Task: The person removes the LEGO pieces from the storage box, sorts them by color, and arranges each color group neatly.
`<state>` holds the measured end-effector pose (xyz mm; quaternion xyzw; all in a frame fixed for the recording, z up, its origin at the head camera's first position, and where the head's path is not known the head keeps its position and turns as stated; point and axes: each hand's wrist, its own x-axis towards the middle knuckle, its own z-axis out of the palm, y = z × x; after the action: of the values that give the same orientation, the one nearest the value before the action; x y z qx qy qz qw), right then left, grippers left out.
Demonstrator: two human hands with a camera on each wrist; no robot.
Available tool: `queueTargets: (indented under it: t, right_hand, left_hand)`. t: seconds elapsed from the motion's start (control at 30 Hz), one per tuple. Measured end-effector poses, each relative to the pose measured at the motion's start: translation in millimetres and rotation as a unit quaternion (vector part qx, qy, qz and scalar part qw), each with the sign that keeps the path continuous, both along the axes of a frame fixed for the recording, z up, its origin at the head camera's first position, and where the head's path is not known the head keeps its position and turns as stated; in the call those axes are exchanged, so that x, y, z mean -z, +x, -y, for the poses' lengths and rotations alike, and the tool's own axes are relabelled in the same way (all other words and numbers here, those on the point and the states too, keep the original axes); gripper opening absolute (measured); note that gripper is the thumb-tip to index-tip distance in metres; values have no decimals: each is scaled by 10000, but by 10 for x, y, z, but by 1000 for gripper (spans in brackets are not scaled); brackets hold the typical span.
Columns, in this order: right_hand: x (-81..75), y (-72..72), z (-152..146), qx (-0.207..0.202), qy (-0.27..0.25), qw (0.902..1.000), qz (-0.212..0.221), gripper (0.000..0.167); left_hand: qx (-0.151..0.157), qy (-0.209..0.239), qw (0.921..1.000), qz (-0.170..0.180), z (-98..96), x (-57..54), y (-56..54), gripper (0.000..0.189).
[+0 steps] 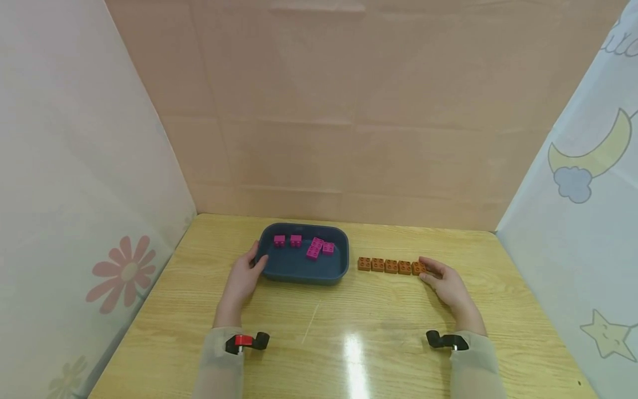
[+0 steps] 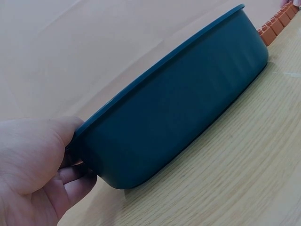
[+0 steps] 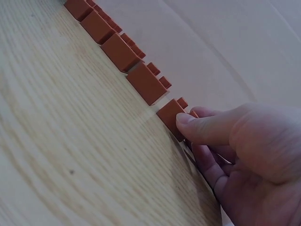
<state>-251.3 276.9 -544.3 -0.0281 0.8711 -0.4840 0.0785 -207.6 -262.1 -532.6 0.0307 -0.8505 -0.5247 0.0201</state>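
A dark blue tray (image 1: 299,270) stands on the table with several magenta toy bricks (image 1: 313,252) inside. My left hand (image 1: 245,272) grips the tray's left end, thumb at the rim and fingers along the outer wall; the left wrist view shows the fingers partly hidden behind the tray (image 2: 174,103). To the right of the tray runs a row of several orange-brown toy bricks (image 1: 391,266), studs up. At the row's right end my right hand (image 1: 447,284) pinches the last brick (image 3: 170,115) between thumb and fingers. A small gap parts that brick from its neighbour (image 3: 146,84).
The wooden table (image 1: 319,327) carries both tray and row. A plain beige sheet (image 1: 349,138) rises behind it. Pale patterned sheets stand on either side, one with a pink flower (image 1: 128,271), the other with a yellow moon (image 1: 605,152). Each sleeve bears a black wrist mount (image 1: 448,340).
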Motion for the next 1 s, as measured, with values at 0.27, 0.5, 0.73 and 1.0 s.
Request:
queueTargets:
  t: [0.27, 0.5, 0.73, 1.0]
  right_hand:
    - [0, -5, -67, -56, -144, 9998, -85, 62]
    - [-155, 29, -71, 149, -521, 9983, -204, 65]
    - [-443, 39, 253, 180, -780, 9943, -710, 61]
    - [-621, 2, 981, -578, -1416, 9849, -811, 53]
  left_hand:
    - [37, -29, 10000, -87, -5, -12, -14, 68]
    - [49, 37, 9999, -117, -1, -13, -18, 69]
    - [30, 19, 9999, -100, -1, 2, 8, 69]
    - [-1, 43, 10000, -43, 1, 19, 24, 69]
